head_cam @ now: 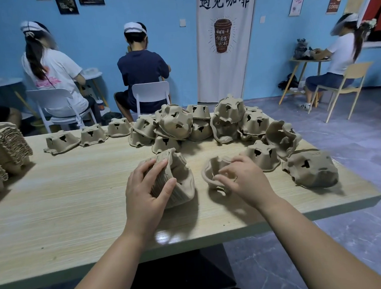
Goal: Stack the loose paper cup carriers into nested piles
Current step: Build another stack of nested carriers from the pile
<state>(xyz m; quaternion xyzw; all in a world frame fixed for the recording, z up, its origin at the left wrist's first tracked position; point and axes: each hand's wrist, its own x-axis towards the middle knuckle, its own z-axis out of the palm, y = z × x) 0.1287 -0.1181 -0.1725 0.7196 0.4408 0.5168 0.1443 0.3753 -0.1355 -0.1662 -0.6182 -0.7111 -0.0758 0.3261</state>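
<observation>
My left hand (146, 189) grips a nested pile of brown pulp cup carriers (178, 178) lying on its side on the wooden table (66, 203). To its right, my right hand (243, 177) has its fingers curled round the rim of a single loose carrier (211, 168), which is tipped with its hollow side towards me. Several loose carriers lie in a heap (197, 123) across the far side of the table, most of them upside down. One more carrier (311, 169) sits near the right edge.
Tall finished stacks of carriers (4, 144) stand at the table's left end. Three people sit on chairs with their backs turned at small tables by the blue wall. The table's right edge (354, 172) drops to a grey tiled floor.
</observation>
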